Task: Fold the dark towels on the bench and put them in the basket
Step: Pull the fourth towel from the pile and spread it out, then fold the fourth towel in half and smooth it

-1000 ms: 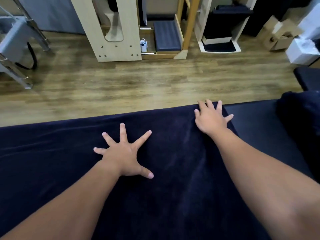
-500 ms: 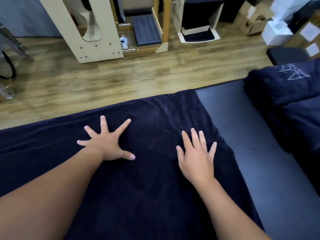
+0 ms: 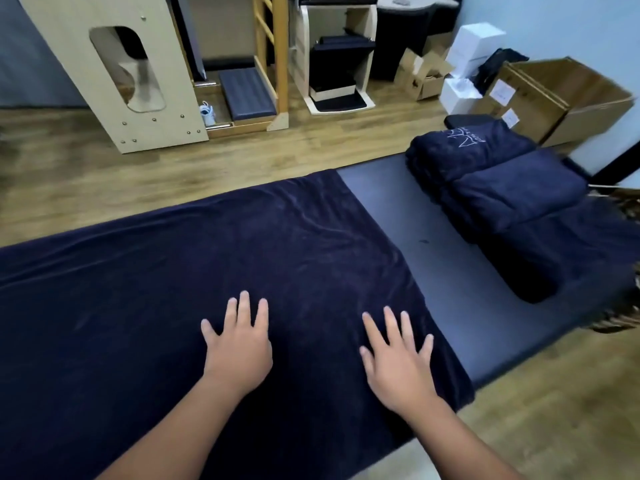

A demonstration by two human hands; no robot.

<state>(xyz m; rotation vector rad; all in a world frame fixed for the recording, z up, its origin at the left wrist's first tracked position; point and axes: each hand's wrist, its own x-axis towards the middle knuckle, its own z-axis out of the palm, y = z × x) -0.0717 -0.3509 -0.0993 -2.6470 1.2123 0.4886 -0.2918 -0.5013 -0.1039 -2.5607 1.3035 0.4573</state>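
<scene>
**Both palms flat on the spread navy towel**

A wood-plank floor (image 3: 86, 188) surrounds a dark padded bench (image 3: 460, 299) that runs across the view. Most of the bench is covered by a navy towel (image 3: 214, 265), spread flat with faint creases near its far right corner and its right edge hanging over the near side. On the bare right end of the bench sits a stack of folded navy towels (image 3: 512, 188), the farthest one bearing a pale embroidered mark. At the right edge, part of a woven basket (image 3: 623, 317) shows, too cut off to tell more. The left hand (image 3: 239, 348) rests palm down on the spread towel, fingers straight and slightly apart. The right hand (image 3: 398, 358) lies just beside it, near the towel's right edge, fingers likewise straight and fanned.
</scene>
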